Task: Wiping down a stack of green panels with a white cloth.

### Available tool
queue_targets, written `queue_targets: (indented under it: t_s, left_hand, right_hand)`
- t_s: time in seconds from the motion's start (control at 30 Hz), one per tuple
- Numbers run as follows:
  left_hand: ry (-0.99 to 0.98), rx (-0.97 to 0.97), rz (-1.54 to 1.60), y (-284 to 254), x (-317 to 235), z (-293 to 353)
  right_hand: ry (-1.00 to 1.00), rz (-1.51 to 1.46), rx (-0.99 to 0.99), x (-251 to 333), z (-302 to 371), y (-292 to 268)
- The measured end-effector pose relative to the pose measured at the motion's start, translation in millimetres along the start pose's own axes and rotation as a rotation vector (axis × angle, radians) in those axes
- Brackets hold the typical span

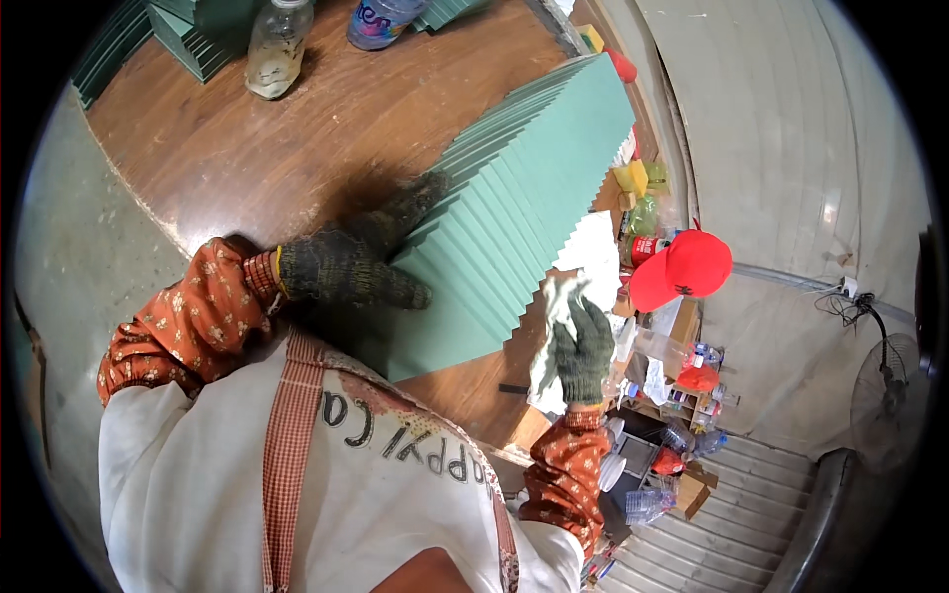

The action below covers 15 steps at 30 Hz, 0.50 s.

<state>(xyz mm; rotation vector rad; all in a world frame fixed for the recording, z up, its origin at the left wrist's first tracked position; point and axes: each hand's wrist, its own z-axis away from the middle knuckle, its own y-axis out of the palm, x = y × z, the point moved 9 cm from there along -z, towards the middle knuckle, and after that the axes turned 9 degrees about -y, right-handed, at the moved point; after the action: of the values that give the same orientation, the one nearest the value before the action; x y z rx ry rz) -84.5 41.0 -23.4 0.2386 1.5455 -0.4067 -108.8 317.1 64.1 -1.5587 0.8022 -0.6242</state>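
A long leaning stack of pale green sheets or panels point(554, 148), their edges stepped like a fan, crosses the wooden table. My left hand point(356, 259), in a dark knitted glove, lies against the near left end of the stack. Its thumb and fingers are spread, the thumb on the face of the front sheet and the fingers along the stepped edges. To the right of the stack, my right hand point(583, 354), gloved alike, grips a crumpled white cloth point(544, 381). The cloth hangs out on both sides of the fingers; the fingertips are partly hidden in its folds.
More green stacks point(203, 44) stand at the table's far left, near a cloudy glass jar point(279, 49) and a plastic cup point(381, 22). Rightward are a red cap point(682, 269), bottles point(643, 212), a cardboard box point(695, 489) and a fan point(890, 395). The wooden table point(326, 128) has a curved left edge.
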Motion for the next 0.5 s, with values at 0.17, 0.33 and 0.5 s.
queue_targets:
  t_s: [0.17,0.33,0.5]
  left_hand:
    - [0.016,-0.003,-0.03,2,-3,1]
    - [0.049,-0.053,0.085,3,-1,-2]
    - [0.07,0.088,0.099,13,3,-11]
  right_hand:
    - [0.147,-0.369,-0.218,25,3,-18]
    - [-0.336,-0.198,-0.095,150,-102,-17]
    - [-0.377,-0.215,-0.084,172,-138,-12]
